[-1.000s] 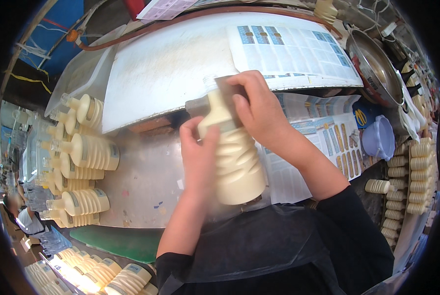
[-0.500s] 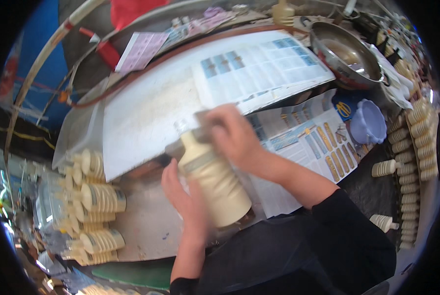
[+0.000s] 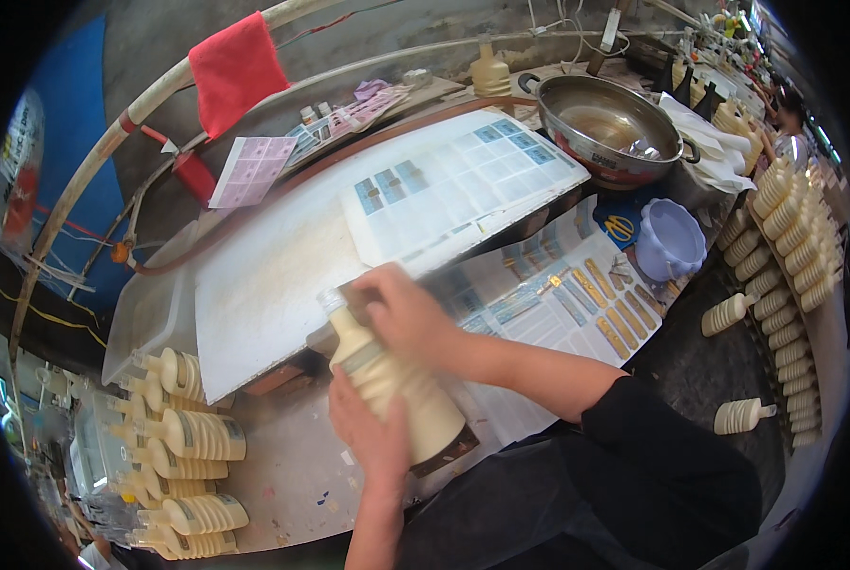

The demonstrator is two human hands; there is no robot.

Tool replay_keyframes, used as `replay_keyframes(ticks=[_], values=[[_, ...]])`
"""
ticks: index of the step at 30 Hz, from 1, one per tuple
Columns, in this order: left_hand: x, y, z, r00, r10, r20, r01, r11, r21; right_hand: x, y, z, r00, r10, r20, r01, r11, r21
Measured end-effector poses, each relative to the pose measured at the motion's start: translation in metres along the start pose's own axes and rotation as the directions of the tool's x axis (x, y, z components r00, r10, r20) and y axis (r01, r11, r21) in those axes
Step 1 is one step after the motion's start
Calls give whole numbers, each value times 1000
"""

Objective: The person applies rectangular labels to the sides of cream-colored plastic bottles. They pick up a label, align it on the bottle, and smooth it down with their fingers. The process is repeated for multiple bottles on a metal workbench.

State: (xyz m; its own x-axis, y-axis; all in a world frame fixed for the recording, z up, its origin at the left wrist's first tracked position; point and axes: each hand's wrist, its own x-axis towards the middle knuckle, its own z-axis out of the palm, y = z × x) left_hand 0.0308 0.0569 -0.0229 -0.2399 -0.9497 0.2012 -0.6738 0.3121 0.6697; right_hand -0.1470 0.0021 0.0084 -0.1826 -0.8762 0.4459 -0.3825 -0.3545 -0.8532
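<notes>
A cream bottle (image 3: pixel 415 413) with a ribbed body and a clear neck lies tilted in front of me, its neck pointing up and to the left. My left hand (image 3: pixel 372 432) grips the bottle's left side, fingers along its body. My right hand (image 3: pixel 410 318) is curled at the bottle's shoulder. A blurred greyish flat piece shows near its fingers, but I cannot make out what it is. A greyish band crosses the bottle below the neck. Under its base a dark brown edge (image 3: pixel 448 451) shows.
Several cream bottles (image 3: pixel 197 435) lie stacked on the left. A white board (image 3: pixel 273 275) with label sheets (image 3: pixel 453 195) stretches ahead. Right of it are a metal pan (image 3: pixel 615 114), a purple bowl (image 3: pixel 670 239), blue-and-yellow scissors (image 3: pixel 620 230) and gold label strips (image 3: pixel 624 318). More bottles (image 3: pixel 791 228) line the right.
The view has shifted, showing more of the far wall and red cloth. My right hand stays at the bottle's shoulder; my left hand has slid lower along its side.
</notes>
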Motion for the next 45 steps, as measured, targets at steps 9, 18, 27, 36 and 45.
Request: replay_keyframes(ticks=[9,18,27,36,45], values=[[0,-1,1,988,-153,10,153,978,-139,16,-14,-23,978,203,-45,-205,977,-59],[-9,0,4,976,-210,61,213,849,-484,71,111,-250,870,228,-437,-444,747,-495],[-13,-7,4,983,-173,56,178,846,-503,67,111,-283,854,507,-115,-174,71,-982],[-11,-7,6,987,-152,48,156,847,-508,29,99,-289,980,194,-44,-100,286,-953],[-11,-3,5,981,-182,61,185,818,-545,32,106,-297,976,211,52,3,227,-974]])
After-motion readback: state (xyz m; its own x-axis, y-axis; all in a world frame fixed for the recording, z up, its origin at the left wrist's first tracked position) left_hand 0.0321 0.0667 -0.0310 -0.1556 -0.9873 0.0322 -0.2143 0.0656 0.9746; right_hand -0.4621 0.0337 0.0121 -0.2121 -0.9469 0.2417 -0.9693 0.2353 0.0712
